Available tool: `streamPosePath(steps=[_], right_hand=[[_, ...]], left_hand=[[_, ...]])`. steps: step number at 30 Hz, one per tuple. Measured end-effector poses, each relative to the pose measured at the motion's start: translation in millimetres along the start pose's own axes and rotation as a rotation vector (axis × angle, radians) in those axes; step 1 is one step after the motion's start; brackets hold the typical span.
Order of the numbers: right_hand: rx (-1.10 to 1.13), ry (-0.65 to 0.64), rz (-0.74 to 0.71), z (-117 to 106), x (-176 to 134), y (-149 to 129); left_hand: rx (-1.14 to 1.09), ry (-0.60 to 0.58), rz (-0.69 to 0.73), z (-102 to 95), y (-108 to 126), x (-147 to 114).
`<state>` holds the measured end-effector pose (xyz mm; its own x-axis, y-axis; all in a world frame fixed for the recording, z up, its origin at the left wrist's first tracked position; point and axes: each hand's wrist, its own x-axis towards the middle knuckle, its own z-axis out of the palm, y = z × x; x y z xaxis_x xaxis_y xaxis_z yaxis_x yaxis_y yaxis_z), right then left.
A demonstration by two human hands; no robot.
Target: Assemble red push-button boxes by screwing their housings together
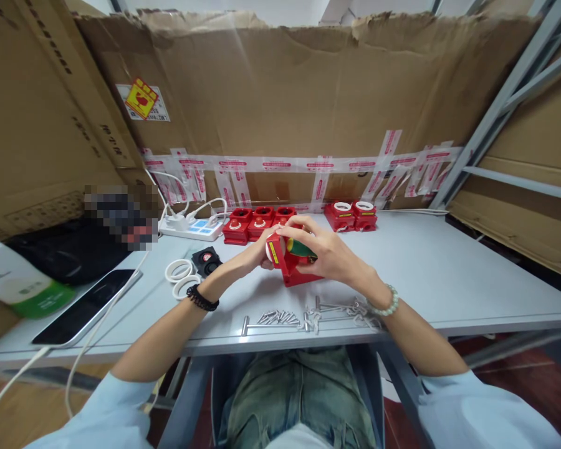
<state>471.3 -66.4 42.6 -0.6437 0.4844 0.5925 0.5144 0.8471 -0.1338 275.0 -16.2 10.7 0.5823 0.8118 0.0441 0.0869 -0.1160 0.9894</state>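
A red housing (299, 275) with a white ring and a yellow label is tilted up over the middle of the table. My left hand (260, 248) is closed around its left side, near the white ring. My right hand (330, 251) is wrapped over a green-handled screwdriver (301, 249), whose shaft and tip are hidden by the housing and fingers. Closer to the table's front edge lie a pile of screws (278, 317) and several T-shaped metal bars (245, 325). Small pale hooks (315, 321) are mixed among the bars.
Several red housings (262, 226) stand behind my hands, and two with white rings (354, 218) sit farther right. White rings (178, 270), black parts (207, 260), a power strip (196, 227) and a phone (86, 308) are on the left. Cardboard (285, 93) walls the back.
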Motion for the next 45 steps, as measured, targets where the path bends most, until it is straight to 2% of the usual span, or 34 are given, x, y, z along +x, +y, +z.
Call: streamPosePath(steps=[2, 4, 7, 8, 10, 12, 14, 19, 23, 28, 34, 37, 41, 45], right_hand=[[-0.012, 0.033, 0.020, 0, 0, 3], [0.005, 0.095, 0.052, -2, 0, 7], [0.088, 0.203, 0.096, -3, 0, 13], [0.110, 0.236, 0.110, -3, 0, 14], [0.128, 0.287, 0.147, -2, 1, 14], [0.141, 0.310, 0.180, -2, 1, 12], [0.155, 0.326, 0.203, -2, 1, 11], [0.141, 0.416, 0.217, -7, 1, 15], [0.174, 0.415, 0.230, -8, 1, 17], [0.246, 0.343, 0.229, -2, 1, 14], [0.309, 0.297, 0.204, 6, 2, 9], [0.331, 0.321, 0.212, 5, 3, 8], [0.341, 0.360, 0.229, 1, 3, 11], [0.330, 0.361, 0.266, -1, 3, 12]], left_hand=[[0.048, -0.028, -0.064, -3.8, -1, -1], [0.162, 0.046, -0.030, -5.2, 0, -4], [0.298, 0.325, 0.253, -2.7, 7, -9], [0.300, 0.363, 0.373, -1.1, 9, -11], [0.261, 0.289, 0.549, 2.3, 14, -14], [0.213, 0.158, 0.616, 4.5, 17, -17], [0.185, 0.084, 0.606, 4.8, 18, -19], [0.112, 0.021, 0.504, 2.0, 16, -18], [0.017, 0.090, 0.503, 1.4, 20, -17], [0.019, 0.220, 0.471, 0.1, 26, -17], [0.068, 0.324, 0.486, -1.4, 21, -15], [0.178, 0.330, 0.492, -1.1, 20, -16], [0.352, 0.279, 0.508, -0.7, 24, -22], [0.293, 0.206, 0.543, -5.0, 26, -23]])
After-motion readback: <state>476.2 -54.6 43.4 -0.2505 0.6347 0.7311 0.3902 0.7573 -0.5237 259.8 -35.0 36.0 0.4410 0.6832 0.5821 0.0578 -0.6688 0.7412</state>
